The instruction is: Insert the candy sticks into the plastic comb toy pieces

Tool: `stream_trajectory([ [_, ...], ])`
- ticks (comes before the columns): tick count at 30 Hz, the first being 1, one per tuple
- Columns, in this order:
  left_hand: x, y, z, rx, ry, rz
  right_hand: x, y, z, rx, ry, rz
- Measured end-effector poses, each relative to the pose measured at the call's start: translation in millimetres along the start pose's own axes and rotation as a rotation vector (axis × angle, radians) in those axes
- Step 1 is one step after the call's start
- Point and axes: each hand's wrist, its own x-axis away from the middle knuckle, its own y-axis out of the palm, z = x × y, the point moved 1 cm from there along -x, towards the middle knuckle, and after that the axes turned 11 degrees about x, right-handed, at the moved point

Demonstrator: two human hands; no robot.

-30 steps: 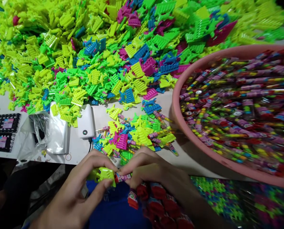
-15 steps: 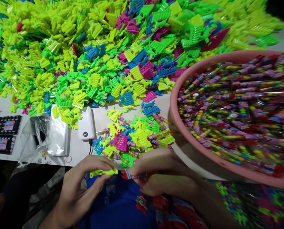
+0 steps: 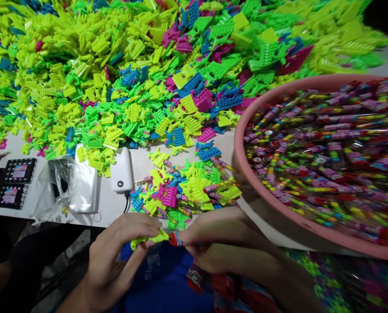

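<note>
Between the thumb and fingers of my left hand (image 3: 118,254) is a yellow-green plastic piece (image 3: 150,238). My right hand (image 3: 226,243) pinches a red-and-purple wrapped stick (image 3: 175,239), its red end against the right end of the yellow-green piece. More red wrapped pieces (image 3: 226,284) hang below my right palm; how they are held is partly hidden. Just beyond both hands lies a small mixed pile of plastic pieces (image 3: 194,187) and wrapped sticks.
A large heap of yellow, green, blue and pink pieces (image 3: 92,87) covers the table's far side. At right stands a pink basin (image 3: 242,161) full of wrapped sticks. A white power bank (image 3: 121,169), clear plastic bags (image 3: 83,191) and black patterned packs (image 3: 9,195) lie left.
The gap between the yellow-green piece and the wrapped stick has closed, and their ends now meet. The camera view has shifted slightly, moving the table items rightward.
</note>
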Motion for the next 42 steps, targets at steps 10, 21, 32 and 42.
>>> stream_trajectory([
  [10, -7.4, 0.4, 2.3, -0.007, 0.029, -0.029, 0.1, -0.7, 6.9, -0.059, -0.004, -0.036],
  [21, -10.4, -5.9, 2.6, 0.055, -0.101, -0.096, -5.7, -1.0, 13.6, -0.105, -0.070, -0.112],
  [32, -5.6, 1.2, -0.6, 0.215, -0.054, -0.018, 4.8, 1.7, 7.3, -0.131, -0.048, -0.032],
  [42, -8.5, -3.2, 2.9, 0.051, 0.049, -0.157, 4.2, -1.6, 6.8, -0.011, -0.167, -0.002],
])
